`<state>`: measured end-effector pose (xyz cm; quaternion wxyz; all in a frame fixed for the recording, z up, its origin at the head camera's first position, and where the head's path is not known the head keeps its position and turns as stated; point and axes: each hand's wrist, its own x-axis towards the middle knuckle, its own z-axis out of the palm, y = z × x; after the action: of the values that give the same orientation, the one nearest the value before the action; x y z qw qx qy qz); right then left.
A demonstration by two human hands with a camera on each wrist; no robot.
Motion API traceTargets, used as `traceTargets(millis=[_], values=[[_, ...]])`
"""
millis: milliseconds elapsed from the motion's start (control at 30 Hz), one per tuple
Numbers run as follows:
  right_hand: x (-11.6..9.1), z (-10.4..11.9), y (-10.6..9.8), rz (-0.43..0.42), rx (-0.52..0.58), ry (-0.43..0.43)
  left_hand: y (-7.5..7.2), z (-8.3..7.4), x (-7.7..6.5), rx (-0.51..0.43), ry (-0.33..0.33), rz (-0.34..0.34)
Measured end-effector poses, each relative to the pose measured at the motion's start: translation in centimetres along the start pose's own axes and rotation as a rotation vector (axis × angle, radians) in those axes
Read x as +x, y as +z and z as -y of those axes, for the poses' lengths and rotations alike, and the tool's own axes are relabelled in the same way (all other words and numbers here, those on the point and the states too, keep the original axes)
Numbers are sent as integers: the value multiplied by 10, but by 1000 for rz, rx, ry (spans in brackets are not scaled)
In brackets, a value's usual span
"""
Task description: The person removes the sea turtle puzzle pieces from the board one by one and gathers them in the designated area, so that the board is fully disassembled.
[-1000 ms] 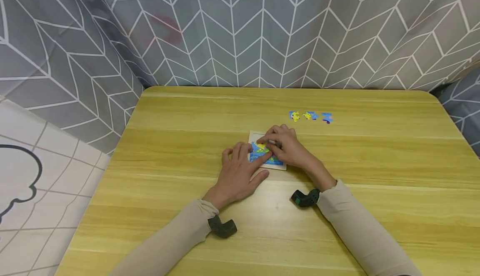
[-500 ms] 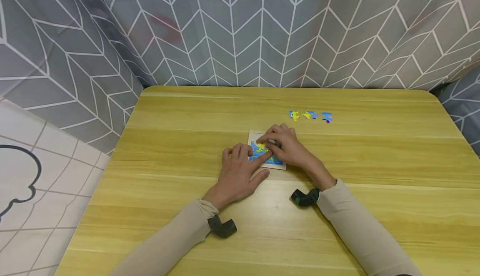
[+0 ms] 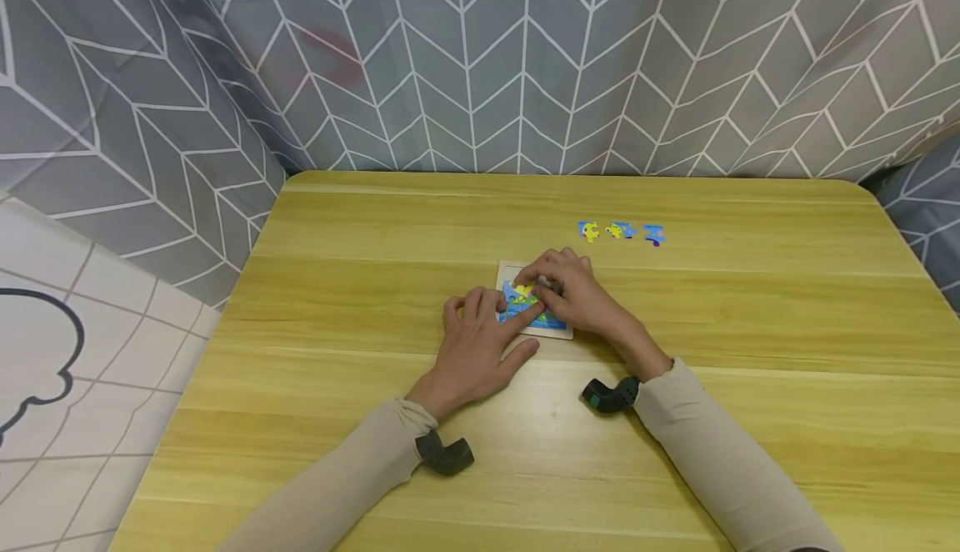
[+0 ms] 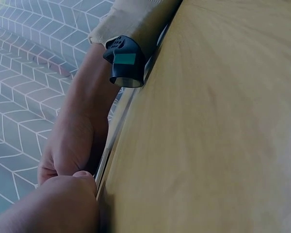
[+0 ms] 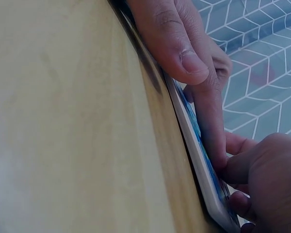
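Head view: a small square puzzle board (image 3: 557,332) lies near the middle of the wooden table (image 3: 375,227), a little toward the far edge; the left hand (image 3: 480,343) rests flat beside the board's left side, fingers straight, its index fingertip pressing on the blue and yellow picture; the right hand (image 3: 573,298) covers the board's right half, fingers curled down onto a puzzle piece (image 3: 525,292) at the board's far part; three loose pieces (image 3: 621,232) sit in a row well apart, toward the far right edge; both forearms wear beige sleeves (image 3: 705,444).

Left wrist view: the right hand (image 4: 70,145) shows with its wrist and a dark wrist camera (image 4: 125,62) above it, fingers bent down at the board's thin edge (image 4: 106,155); the left hand's own fingers cannot be told here.

Right wrist view: the board (image 5: 199,160) is seen edge-on, lying flat on the table; the left hand's index finger (image 5: 208,121) lies straight along its blue face, thumb (image 5: 169,39) resting at the table beside it; the right hand's fingers (image 5: 262,170) curl down onto the board's face, pressing there.
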<state>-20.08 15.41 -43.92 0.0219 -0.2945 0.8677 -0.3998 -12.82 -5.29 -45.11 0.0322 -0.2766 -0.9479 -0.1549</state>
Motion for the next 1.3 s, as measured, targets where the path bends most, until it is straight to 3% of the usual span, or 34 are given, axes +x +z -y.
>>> traceTargets(millis=[467,967,1300], values=[[-1,3,2,-36,49,-29,0,0,-1,6,-4,-6],[-2,6,4,-56,-8,-37,2,-1,-1,16,-2,-6],[2,14,2,-1,-51,82,1,-1,-1,22,-2,-4]])
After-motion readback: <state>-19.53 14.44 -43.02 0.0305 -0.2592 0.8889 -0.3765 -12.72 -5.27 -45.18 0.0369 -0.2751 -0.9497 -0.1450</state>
